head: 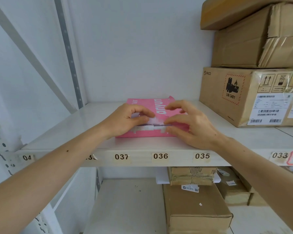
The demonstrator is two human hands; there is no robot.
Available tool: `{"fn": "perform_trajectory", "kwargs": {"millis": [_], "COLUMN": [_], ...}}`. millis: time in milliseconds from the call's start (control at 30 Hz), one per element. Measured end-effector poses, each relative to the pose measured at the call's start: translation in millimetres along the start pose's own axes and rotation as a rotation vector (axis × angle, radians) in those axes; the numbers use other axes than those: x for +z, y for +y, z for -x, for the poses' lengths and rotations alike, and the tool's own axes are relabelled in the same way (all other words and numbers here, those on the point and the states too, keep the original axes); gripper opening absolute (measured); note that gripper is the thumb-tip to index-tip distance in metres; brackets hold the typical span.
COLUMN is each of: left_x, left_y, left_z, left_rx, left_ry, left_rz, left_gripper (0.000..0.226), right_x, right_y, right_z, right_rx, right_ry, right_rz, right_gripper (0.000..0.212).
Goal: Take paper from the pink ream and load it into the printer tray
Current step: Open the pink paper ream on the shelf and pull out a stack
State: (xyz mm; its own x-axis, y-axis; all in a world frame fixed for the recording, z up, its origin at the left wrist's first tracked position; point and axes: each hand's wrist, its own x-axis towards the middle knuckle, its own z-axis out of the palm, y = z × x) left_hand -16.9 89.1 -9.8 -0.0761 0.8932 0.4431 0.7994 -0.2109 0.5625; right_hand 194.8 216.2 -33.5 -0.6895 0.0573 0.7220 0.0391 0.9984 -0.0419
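The pink ream [156, 105] lies flat on a white shelf [95, 144], its wrapper torn at the near end so white paper [152, 123] shows. My left hand [125, 119] rests on the ream's left side, thumb and fingers pinching the exposed white sheets. My right hand [191, 122] sits on the right side with fingers spread, fingertips touching the torn wrapper and the paper edge. No printer or tray is in view.
Stacked cardboard boxes [250, 97] stand on the same shelf to the right of the ream. The shelf's front edge carries number labels [160, 156]. More cardboard boxes [196, 206] sit on the lower shelf. A metal upright [69, 53] runs at the left.
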Motion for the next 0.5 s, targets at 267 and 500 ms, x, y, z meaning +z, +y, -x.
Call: {"fn": "perform_trajectory", "kwargs": {"millis": [267, 500], "left_x": [3.7, 2.4], "left_y": [1.4, 1.3], "left_z": [2.3, 7.9], "left_rx": [-0.025, -0.012], "left_ry": [0.068, 0.014], "left_rz": [0.038, -0.055], "left_gripper": [0.027, 0.053], "right_x": [-1.2, -3.9], "right_y": [-5.7, -8.8], "right_z": [1.5, 0.7], "right_rx": [0.004, 0.049], "right_ry": [-0.089, -0.186], "right_rz": [-0.072, -0.186], "right_gripper": [0.030, 0.034]}}
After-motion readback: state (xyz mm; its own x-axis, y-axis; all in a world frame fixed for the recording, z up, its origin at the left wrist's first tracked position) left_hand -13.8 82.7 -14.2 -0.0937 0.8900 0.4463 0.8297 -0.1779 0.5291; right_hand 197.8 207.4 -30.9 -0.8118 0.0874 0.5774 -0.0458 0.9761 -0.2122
